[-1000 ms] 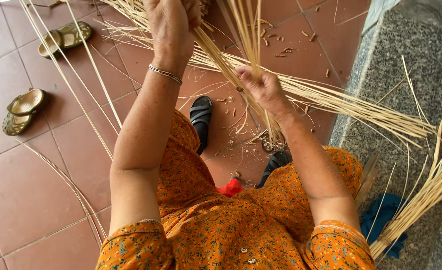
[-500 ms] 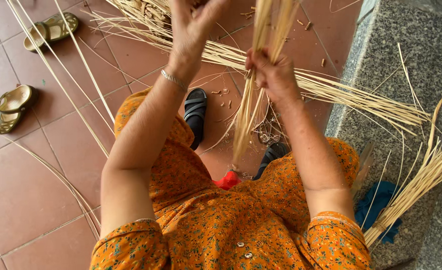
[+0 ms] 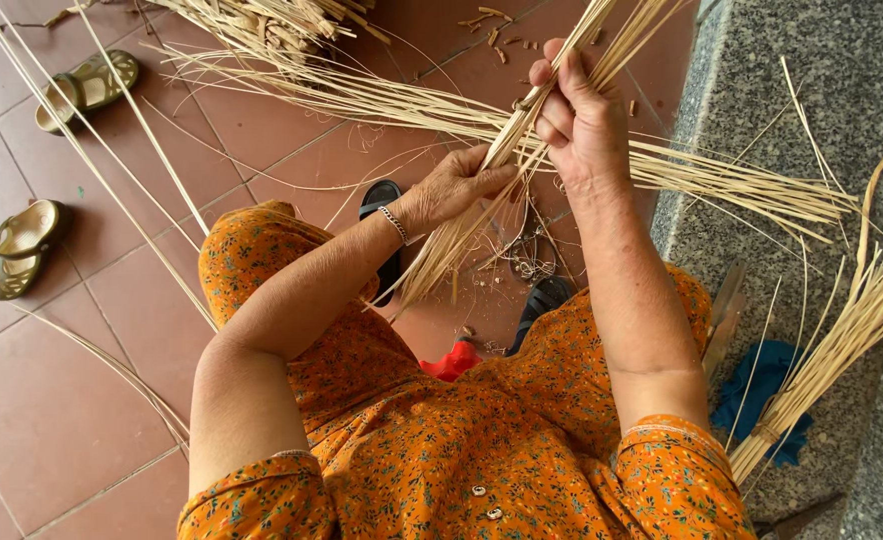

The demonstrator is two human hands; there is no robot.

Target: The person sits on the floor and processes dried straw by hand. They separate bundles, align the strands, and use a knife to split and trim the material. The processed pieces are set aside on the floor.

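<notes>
A: Fingers status?

B: My right hand (image 3: pixel 582 120) and left hand (image 3: pixel 457 185) both clamp the bundle of thin, stiff, pale straw strips (image 3: pixel 482 190), slanting from 1 o'clock toward 7 over the tiled floor (image 3: pixel 92 330).

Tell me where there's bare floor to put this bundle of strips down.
Bare tiles lie at lower left, between the green sandals and the orange dress. The speckled stone ledge is partly free at upper right. It's crowded ahead: long strips cross the floor beyond the left hand and right hand.
</notes>
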